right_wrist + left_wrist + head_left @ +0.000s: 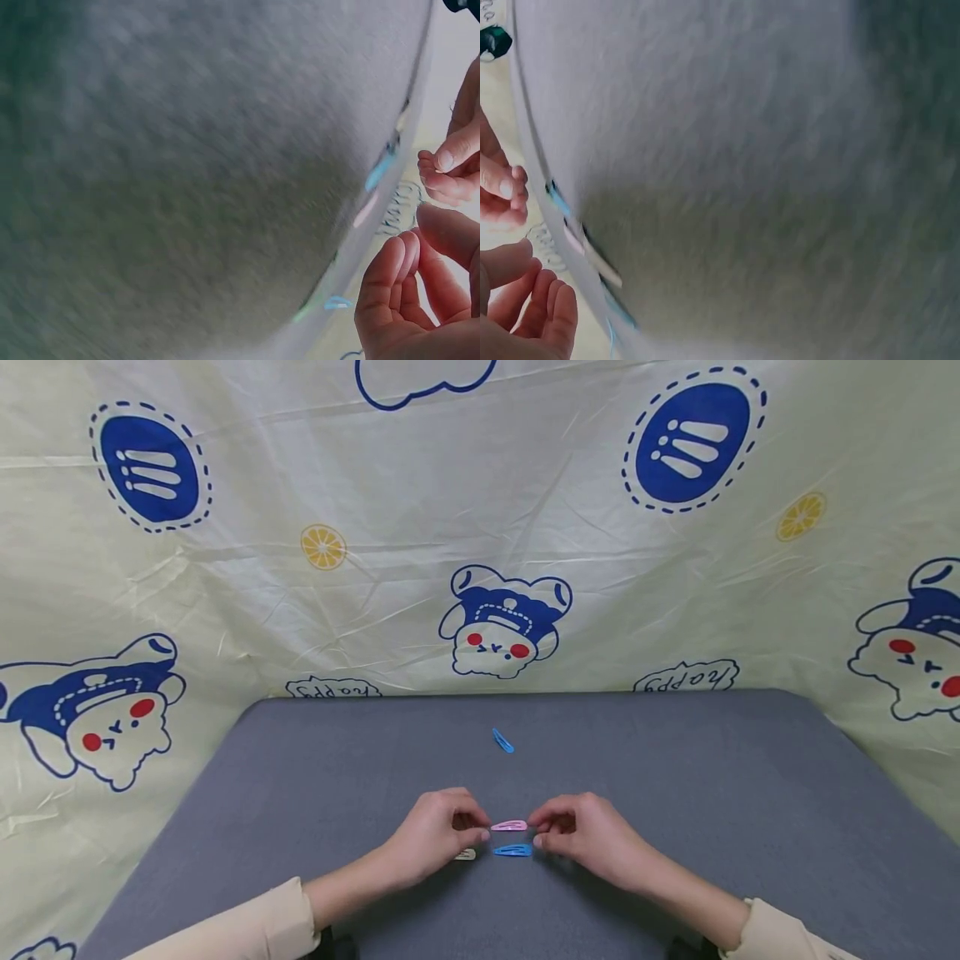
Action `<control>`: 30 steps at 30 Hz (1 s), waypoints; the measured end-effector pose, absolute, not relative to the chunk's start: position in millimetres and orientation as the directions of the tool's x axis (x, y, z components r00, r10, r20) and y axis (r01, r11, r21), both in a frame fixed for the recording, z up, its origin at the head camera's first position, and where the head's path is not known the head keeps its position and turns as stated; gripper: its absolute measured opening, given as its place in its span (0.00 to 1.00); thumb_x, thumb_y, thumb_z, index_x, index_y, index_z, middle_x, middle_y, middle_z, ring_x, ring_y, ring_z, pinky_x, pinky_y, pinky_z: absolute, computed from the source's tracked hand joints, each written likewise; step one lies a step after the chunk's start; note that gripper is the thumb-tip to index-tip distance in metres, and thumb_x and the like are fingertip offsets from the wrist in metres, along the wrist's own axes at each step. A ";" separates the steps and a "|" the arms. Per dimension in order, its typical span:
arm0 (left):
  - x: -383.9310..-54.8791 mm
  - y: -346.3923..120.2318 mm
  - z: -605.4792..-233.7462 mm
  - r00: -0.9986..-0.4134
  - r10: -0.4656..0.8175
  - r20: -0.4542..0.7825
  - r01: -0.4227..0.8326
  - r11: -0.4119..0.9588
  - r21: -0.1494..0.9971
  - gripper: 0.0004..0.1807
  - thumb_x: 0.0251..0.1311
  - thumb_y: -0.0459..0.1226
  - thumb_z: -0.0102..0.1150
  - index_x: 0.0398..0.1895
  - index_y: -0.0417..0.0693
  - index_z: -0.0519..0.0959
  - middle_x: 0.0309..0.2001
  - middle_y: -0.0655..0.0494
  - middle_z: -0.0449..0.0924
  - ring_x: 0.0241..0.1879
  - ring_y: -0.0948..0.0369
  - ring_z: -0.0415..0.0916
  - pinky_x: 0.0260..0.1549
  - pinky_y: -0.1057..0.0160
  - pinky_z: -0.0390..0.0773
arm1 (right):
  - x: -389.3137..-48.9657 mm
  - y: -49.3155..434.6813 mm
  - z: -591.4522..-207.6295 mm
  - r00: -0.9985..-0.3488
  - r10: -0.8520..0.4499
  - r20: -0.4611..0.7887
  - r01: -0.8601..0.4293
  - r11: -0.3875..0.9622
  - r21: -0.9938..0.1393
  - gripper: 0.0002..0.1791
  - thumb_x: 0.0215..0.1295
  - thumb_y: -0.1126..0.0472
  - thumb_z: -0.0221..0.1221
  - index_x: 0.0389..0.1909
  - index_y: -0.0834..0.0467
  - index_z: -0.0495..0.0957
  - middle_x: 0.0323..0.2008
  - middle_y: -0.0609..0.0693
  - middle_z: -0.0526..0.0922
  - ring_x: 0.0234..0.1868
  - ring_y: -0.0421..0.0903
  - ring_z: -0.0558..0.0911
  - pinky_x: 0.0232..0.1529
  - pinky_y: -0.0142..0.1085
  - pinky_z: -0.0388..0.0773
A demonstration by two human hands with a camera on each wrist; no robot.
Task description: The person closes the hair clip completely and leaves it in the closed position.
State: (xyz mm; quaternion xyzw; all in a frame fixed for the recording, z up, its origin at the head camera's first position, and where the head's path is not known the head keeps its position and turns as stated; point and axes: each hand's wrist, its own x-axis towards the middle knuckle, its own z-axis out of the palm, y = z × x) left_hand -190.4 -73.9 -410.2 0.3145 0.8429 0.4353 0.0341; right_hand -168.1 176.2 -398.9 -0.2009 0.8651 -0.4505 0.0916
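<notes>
A pink snap hair clip (509,826) lies on the grey table between the fingertips of my two hands. Just nearer to me is a blue hair clip (513,851). My left hand (431,831) hovers left of the pink clip, fingers loosely bent, thumb close to the fingertips. Under it shows the end of a cream hair clip (466,854), the rest hidden. To the right is my right hand (588,839), bent the same way, nothing visible in its fingers (384,262). A greenish clip (306,309) appears in the right wrist view.
Farther back on the grey table (360,752) lies another blue hair clip (502,741). Beyond the table's far edge hangs a pale printed cloth (405,610) with cartoon figures and orange slices.
</notes>
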 end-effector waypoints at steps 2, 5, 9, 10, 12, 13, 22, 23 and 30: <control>-194.4 -75.3 -406.9 -0.803 0.548 0.233 0.513 0.437 0.739 0.02 0.56 0.29 0.68 0.33 0.42 0.86 0.29 0.66 0.76 0.30 0.68 0.75 0.32 0.67 0.78 | -170.0 177.2 -395.7 -0.909 -0.416 0.039 -0.269 0.511 -0.816 0.09 0.61 0.63 0.67 0.41 0.60 0.84 0.30 0.44 0.81 0.28 0.41 0.78 0.29 0.33 0.76; -201.7 -77.2 -403.3 -0.811 0.527 0.253 0.522 0.457 0.721 0.03 0.57 0.30 0.69 0.34 0.43 0.86 0.29 0.66 0.76 0.31 0.67 0.75 0.33 0.67 0.77 | -174.2 178.3 -392.0 -0.918 -0.391 0.071 -0.284 0.521 -0.805 0.09 0.62 0.62 0.67 0.41 0.60 0.84 0.32 0.44 0.82 0.31 0.42 0.79 0.32 0.33 0.78; -212.6 -77.8 -401.5 -0.822 0.498 0.276 0.525 0.474 0.707 0.03 0.57 0.31 0.69 0.34 0.43 0.86 0.30 0.66 0.77 0.32 0.67 0.75 0.34 0.66 0.78 | -180.5 179.2 -388.5 -0.926 -0.364 0.105 -0.301 0.539 -0.787 0.09 0.62 0.62 0.67 0.42 0.59 0.84 0.35 0.43 0.82 0.34 0.43 0.79 0.35 0.34 0.78; -215.3 -77.6 -401.4 -0.824 0.491 0.282 0.526 0.478 0.704 0.03 0.57 0.31 0.69 0.35 0.43 0.86 0.30 0.66 0.77 0.32 0.66 0.75 0.34 0.66 0.78 | -182.0 179.5 -387.8 -0.926 -0.360 0.112 -0.305 0.543 -0.782 0.09 0.62 0.62 0.67 0.43 0.58 0.84 0.35 0.43 0.82 0.34 0.43 0.79 0.35 0.34 0.78; -220.7 -77.0 -401.0 -0.829 0.478 0.291 0.525 0.483 0.701 0.03 0.57 0.31 0.68 0.35 0.43 0.86 0.31 0.65 0.77 0.32 0.66 0.75 0.34 0.66 0.78 | -184.9 179.8 -386.3 -0.926 -0.356 0.128 -0.319 0.551 -0.771 0.09 0.62 0.62 0.67 0.43 0.58 0.84 0.35 0.43 0.82 0.35 0.43 0.79 0.36 0.34 0.79; -223.6 -76.8 -400.9 -0.831 0.471 0.296 0.525 0.488 0.697 0.04 0.58 0.31 0.68 0.35 0.43 0.86 0.31 0.65 0.77 0.32 0.65 0.75 0.33 0.66 0.78 | -186.5 180.1 -385.6 -0.926 -0.353 0.135 -0.324 0.557 -0.765 0.09 0.62 0.62 0.67 0.43 0.58 0.84 0.35 0.43 0.82 0.35 0.43 0.79 0.37 0.34 0.78; -251.4 -78.8 -402.2 -0.847 0.453 0.278 0.503 0.515 0.694 0.07 0.58 0.32 0.69 0.39 0.42 0.86 0.33 0.63 0.78 0.34 0.63 0.74 0.34 0.65 0.77 | -208.1 179.1 -384.4 -0.926 -0.328 0.185 -0.356 0.603 -0.714 0.09 0.62 0.62 0.67 0.44 0.55 0.85 0.35 0.42 0.81 0.35 0.41 0.78 0.40 0.37 0.78; -254.9 -79.3 -402.3 -0.851 0.451 0.269 0.495 0.519 0.697 0.07 0.58 0.33 0.69 0.39 0.42 0.86 0.33 0.62 0.78 0.34 0.63 0.74 0.34 0.65 0.77 | -211.1 178.8 -384.5 -0.925 -0.330 0.187 -0.359 0.604 -0.711 0.09 0.62 0.62 0.66 0.44 0.55 0.85 0.35 0.42 0.81 0.35 0.41 0.78 0.40 0.37 0.78; -279.5 -81.0 -400.0 -0.871 0.440 0.219 0.449 0.531 0.719 0.09 0.58 0.33 0.68 0.41 0.40 0.85 0.36 0.58 0.80 0.36 0.61 0.76 0.36 0.62 0.77 | -236.3 176.6 -386.4 -0.924 -0.348 0.161 -0.352 0.605 -0.714 0.11 0.62 0.63 0.66 0.45 0.59 0.84 0.35 0.43 0.82 0.37 0.43 0.79 0.40 0.39 0.78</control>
